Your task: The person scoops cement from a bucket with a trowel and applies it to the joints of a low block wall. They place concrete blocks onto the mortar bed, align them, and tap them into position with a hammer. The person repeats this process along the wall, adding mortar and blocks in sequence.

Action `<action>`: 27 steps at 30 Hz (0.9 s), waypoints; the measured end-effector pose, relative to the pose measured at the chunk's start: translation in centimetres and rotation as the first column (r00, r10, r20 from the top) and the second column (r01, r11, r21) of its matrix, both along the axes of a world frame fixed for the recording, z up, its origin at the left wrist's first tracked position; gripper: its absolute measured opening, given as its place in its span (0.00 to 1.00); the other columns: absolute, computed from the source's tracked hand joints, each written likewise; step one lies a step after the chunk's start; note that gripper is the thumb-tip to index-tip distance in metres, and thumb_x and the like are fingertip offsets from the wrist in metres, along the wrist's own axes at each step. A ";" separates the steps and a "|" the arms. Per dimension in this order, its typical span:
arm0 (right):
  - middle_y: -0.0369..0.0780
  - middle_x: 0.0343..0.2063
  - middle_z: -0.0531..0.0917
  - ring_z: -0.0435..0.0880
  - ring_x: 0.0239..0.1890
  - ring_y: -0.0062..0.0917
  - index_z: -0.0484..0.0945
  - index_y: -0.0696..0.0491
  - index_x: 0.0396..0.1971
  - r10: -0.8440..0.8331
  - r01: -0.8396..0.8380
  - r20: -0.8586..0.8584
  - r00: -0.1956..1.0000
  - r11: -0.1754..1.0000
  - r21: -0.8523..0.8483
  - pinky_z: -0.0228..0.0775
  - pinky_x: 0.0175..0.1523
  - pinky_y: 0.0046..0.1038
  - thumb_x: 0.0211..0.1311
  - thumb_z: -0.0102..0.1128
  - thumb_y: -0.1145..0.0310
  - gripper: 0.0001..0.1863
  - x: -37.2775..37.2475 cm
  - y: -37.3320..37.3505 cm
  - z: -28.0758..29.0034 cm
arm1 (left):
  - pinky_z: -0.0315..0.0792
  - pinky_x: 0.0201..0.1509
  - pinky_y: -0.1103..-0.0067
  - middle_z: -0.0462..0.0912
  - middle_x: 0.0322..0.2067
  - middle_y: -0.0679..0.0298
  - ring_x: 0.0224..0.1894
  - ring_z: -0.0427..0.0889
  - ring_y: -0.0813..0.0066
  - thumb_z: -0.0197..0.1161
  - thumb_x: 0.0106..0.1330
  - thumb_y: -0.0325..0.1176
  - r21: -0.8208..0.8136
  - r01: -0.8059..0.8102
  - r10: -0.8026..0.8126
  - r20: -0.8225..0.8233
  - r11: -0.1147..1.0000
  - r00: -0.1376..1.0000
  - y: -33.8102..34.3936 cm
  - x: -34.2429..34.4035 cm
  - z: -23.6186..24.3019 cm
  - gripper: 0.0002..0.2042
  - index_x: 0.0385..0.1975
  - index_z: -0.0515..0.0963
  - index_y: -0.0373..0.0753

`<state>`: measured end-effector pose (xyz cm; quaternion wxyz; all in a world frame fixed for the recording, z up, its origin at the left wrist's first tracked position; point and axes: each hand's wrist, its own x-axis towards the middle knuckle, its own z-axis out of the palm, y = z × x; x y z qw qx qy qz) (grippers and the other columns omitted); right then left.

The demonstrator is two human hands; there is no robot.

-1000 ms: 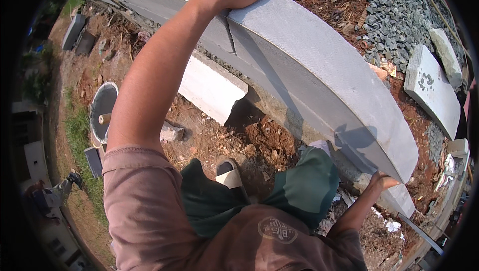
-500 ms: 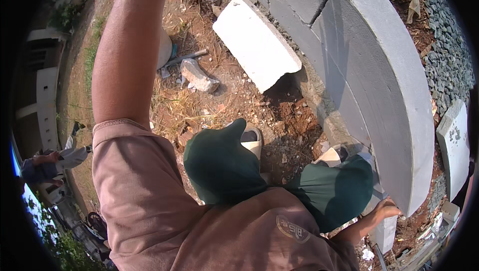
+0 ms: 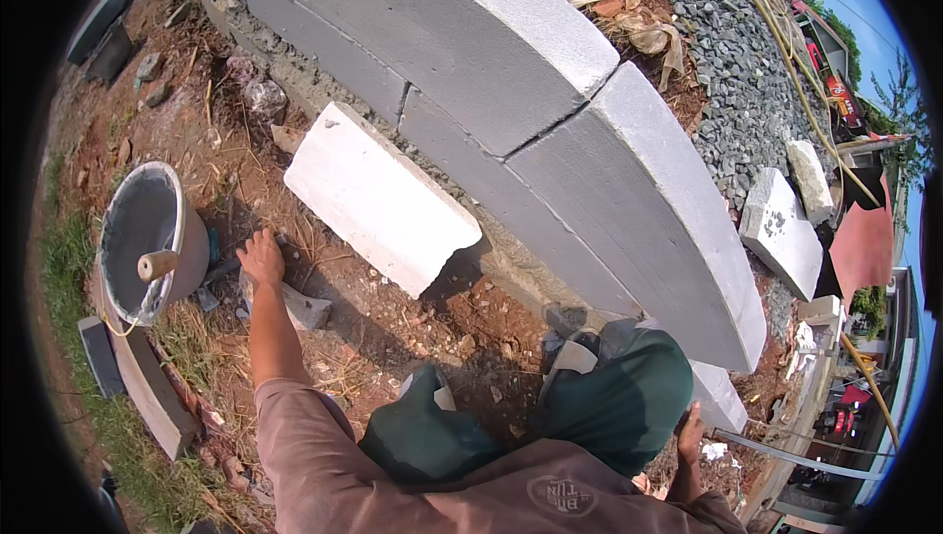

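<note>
My left hand point(image 3: 261, 259) reaches forward on the left, fingers spread, over a grey rod-like handle point(image 3: 228, 268) lying on the soil. Whether it touches the handle I cannot tell. Just by the wrist lies a broken chunk of pale block point(image 3: 306, 309). My right hand point(image 3: 691, 433) is low beside my right knee, fingers extended, with nothing visible in it. Close to it are a pale block piece point(image 3: 719, 393) and the near end of a curved-looking grey block wall point(image 3: 629, 190). A broken white block point(image 3: 378, 200) lies on the ground before me.
A mortar-stained bucket point(image 3: 147, 229) with a wooden-handled tool stands left. Narrow blocks point(image 3: 147, 377) lie behind it. Beyond the wall are a gravel heap point(image 3: 707, 53), a loose white block point(image 3: 781, 229) and a yellowish hose point(image 3: 776, 28). A metal strip point(image 3: 796, 455) lies at lower right.
My view has swung rightward, bringing the bucket and more wall into sight. My left arm has come down toward the handle on the ground. My right hand has left the wall's end block.
</note>
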<state>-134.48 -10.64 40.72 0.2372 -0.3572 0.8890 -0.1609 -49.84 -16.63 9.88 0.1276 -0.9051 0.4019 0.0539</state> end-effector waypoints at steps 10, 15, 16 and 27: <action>0.39 0.27 0.80 0.75 0.29 0.22 0.78 0.63 0.31 0.216 -0.220 -0.113 0.970 0.975 -0.022 0.67 0.37 0.26 0.70 0.41 0.47 0.30 5.9 -0.8 1.4 | 0.68 0.51 0.61 0.78 0.41 0.63 0.49 0.76 0.60 0.53 0.63 0.34 0.091 0.228 -0.220 -0.083 0.970 0.972 1.7 4.8 0.1 0.10 0.43 0.68 0.44; 0.35 0.25 0.78 0.71 0.30 0.18 0.77 0.62 0.30 0.347 -0.362 -0.120 0.930 0.922 -0.139 0.63 0.36 0.24 0.73 0.39 0.54 0.26 9.8 -2.8 2.8 | 0.67 0.47 0.63 0.78 0.39 0.63 0.44 0.76 0.60 0.56 0.59 0.34 0.019 0.352 -0.352 0.059 0.936 0.934 2.5 3.8 2.5 0.07 0.37 0.71 0.44; 0.35 0.24 0.78 0.71 0.28 0.18 0.77 0.62 0.30 0.337 -0.364 -0.160 0.928 0.913 -0.185 0.63 0.35 0.24 0.73 0.40 0.54 0.26 9.6 -2.9 3.5 | 0.66 0.46 0.63 0.78 0.38 0.62 0.42 0.76 0.59 0.56 0.59 0.34 -0.091 0.336 -0.331 0.066 0.937 0.941 2.5 2.8 4.0 0.06 0.35 0.72 0.44; 0.39 0.22 0.77 0.73 0.21 0.18 0.77 0.63 0.33 0.728 -0.566 0.041 0.685 0.566 -0.599 0.64 0.29 0.21 0.70 0.45 0.62 0.18 29.5 -11.9 8.3 | 0.68 0.49 0.64 0.77 0.37 0.57 0.45 0.73 0.53 0.56 0.52 0.19 -0.689 0.123 -0.360 -0.212 0.714 0.909 13.9 0.9 13.9 0.11 0.35 0.73 0.38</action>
